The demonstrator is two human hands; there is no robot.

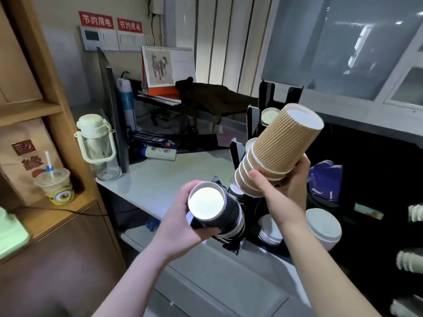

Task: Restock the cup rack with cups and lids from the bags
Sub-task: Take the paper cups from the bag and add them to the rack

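Note:
My right hand [281, 188] grips a stack of brown ribbed paper cups [283, 147], tilted with the bottoms pointing up and away, just above the black cup rack [254, 115]. My left hand [183, 223] holds a short stack of black ribbed cups [219, 209] on its side, white bottom facing me, at the rack's near end. White lids [322, 225] are stacked in the rack's lower right, with a second pile of lids [270, 229] beside them. Another white cup bottom [270, 115] shows in the rack's upper slot.
A grey counter [160, 179] holds a clear water bottle [98, 147], a monitor [112, 106], a desk calendar [169, 67] and a fallen tube [160, 153]. A wooden shelf [34, 110] at left carries a drink cup [56, 186]. A blue bag [325, 179] lies right of the rack.

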